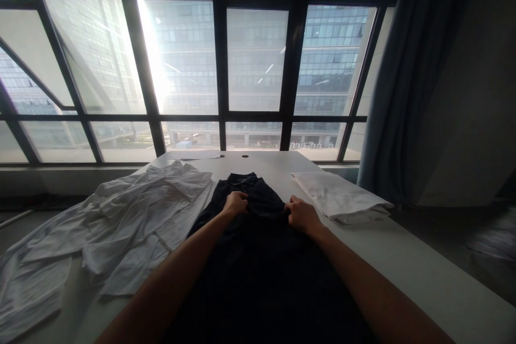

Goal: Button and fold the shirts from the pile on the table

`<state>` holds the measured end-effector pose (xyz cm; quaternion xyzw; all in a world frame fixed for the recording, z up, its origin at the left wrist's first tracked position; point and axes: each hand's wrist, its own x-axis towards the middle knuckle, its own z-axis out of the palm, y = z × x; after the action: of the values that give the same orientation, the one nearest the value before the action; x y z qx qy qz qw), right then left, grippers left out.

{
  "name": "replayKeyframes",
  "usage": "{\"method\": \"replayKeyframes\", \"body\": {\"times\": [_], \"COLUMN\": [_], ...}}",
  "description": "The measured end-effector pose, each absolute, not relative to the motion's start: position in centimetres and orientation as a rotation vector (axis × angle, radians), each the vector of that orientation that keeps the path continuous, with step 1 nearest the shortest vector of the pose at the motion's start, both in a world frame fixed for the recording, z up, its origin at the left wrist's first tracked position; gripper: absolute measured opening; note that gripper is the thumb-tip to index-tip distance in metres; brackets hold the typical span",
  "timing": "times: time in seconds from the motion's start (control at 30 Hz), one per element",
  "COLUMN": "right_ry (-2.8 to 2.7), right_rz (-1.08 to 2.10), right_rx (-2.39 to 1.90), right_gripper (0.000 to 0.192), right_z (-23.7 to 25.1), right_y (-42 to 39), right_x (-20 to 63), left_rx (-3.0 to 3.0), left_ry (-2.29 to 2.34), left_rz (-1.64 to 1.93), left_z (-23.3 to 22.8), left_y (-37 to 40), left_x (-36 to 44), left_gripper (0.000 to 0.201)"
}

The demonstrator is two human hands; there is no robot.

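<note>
A dark collared shirt lies on the white table, its collar pointing away from me toward the window. My left hand is closed on the shirt's fabric, left of its middle and below the collar. At the shirt's right edge, my right hand grips the cloth between thumb and fingers. Between the two hands the fabric sags in a slight curve. Nearer to me everything is very dark, so I cannot tell where the shirt ends and my own clothing starts.
Crumpled white shirts cover the table's left side. A folded white cloth sits right of the dark shirt. White sheets lie at the far end of the table. Large windows stand behind, with a blue-grey curtain at the right.
</note>
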<state>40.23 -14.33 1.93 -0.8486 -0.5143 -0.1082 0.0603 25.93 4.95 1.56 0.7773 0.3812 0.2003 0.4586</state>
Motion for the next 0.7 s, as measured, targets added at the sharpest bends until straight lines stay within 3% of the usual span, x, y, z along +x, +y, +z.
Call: {"method": "replayKeyframes", "body": {"times": [0.1,0.23,0.37,0.53,0.7], "right_ry": [-1.583,-1.388,-1.427,-1.656,-1.708], "right_rz": [-0.223,-0.187,-0.058,0.058,0.008], "right_rx": [-2.567,-2.568,-2.473,-2.4,-2.538], "right_gripper": [0.023,0.047,0.034,0.046,0.03], "right_z": [2.8,3.8,3.8,2.5,1.5], "right_y": [-13.8,-10.3,-4.6,1.3,3.5], "right_x": [40.0,41.0,43.5,45.7,47.1], "left_rx": [2.144,2.482,2.532,2.456,2.356], "left_ry": [0.983,0.918,0.866,0.9,0.898], "left_rz": [0.379,0.365,0.37,0.445,0.433], "left_z": [1.6,1.7,1.2,0.6,0.6], "left_y": [5.2,5.1,4.6,4.6,5.0], "left_x": [24.9,23.8,23.3,23.1,23.2], "left_gripper": [0.033,0.02,0.022,0.025,0.024]}}
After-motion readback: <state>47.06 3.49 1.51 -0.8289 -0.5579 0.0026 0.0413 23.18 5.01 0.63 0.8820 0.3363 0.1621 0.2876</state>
